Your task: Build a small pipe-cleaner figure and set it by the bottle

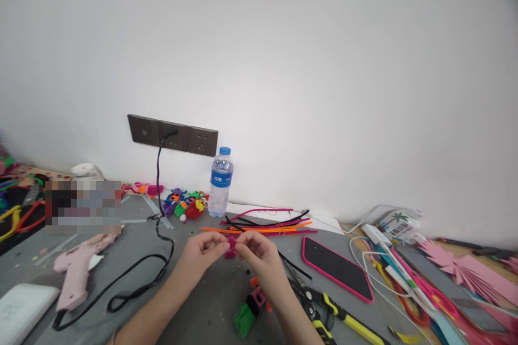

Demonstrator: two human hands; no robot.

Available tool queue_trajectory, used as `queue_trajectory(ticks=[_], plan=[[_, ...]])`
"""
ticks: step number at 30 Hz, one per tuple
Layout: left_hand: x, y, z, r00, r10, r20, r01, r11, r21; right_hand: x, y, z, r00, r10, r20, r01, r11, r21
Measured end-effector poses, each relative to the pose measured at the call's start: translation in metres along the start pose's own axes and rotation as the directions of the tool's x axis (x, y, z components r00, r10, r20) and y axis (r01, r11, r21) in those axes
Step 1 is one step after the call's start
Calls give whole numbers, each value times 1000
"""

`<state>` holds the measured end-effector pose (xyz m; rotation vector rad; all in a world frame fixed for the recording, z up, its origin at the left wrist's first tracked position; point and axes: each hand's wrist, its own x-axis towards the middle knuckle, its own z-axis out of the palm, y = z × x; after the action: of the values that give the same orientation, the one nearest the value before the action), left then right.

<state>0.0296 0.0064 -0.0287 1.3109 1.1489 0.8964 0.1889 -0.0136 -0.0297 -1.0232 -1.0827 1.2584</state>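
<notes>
Craft workspace: glue gun (75, 274), pliers (309, 295), pipe cleaners (289, 228).

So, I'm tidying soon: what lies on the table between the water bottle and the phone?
Mainly loose pink, orange and black craft stems, with white paper behind, in the head view.

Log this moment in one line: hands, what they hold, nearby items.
left hand: pinching magenta fuzzy piece | right hand: pinching same piece | beyond hands: pipe cleaners, bottle | right side: pliers, phone

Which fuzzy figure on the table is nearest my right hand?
The green-and-black figure, by your right wrist; the other figures are near the wall, left of the bottle.
</notes>
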Motion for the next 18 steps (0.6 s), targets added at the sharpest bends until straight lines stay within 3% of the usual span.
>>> queue_trajectory(ticks=[18], plan=[[-1,2,0,999,-3,37,3,1000,-8,-6,-3,6,994,-101,-37,100,994,-46]])
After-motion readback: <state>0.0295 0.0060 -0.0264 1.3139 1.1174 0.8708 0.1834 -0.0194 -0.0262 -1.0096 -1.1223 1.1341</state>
